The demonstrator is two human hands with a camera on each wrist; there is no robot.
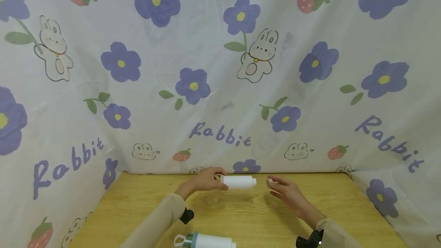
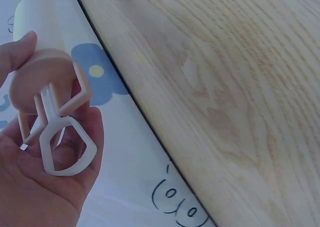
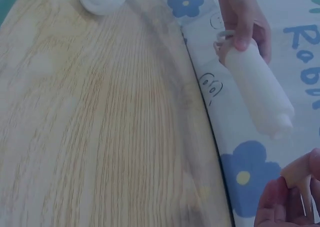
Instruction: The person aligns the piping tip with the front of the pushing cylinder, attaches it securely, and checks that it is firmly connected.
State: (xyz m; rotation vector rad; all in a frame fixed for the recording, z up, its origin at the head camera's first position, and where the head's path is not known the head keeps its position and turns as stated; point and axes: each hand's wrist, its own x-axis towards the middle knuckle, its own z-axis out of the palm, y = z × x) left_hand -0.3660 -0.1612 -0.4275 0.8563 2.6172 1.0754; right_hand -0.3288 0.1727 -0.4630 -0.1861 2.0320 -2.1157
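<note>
My left hand (image 1: 206, 179) grips a white syringe-like tube (image 1: 238, 182) above the far edge of the table. The left wrist view shows the tube's pinkish end cap (image 2: 42, 79) with side loops and a white plunger ring (image 2: 67, 147) over the palm. Its narrow tip points right, toward my right hand (image 1: 287, 192). That hand pinches a small pale-pink piece (image 3: 298, 169) between thumb and fingers, a short gap away from the tip. What lies inside the tube cannot be seen.
A second white syringe-like tube (image 1: 214, 241) with a teal end and handle lies at the near side of the wooden table (image 1: 241, 209). A white curtain (image 1: 213, 49) printed with flowers and rabbits stands behind and on both sides.
</note>
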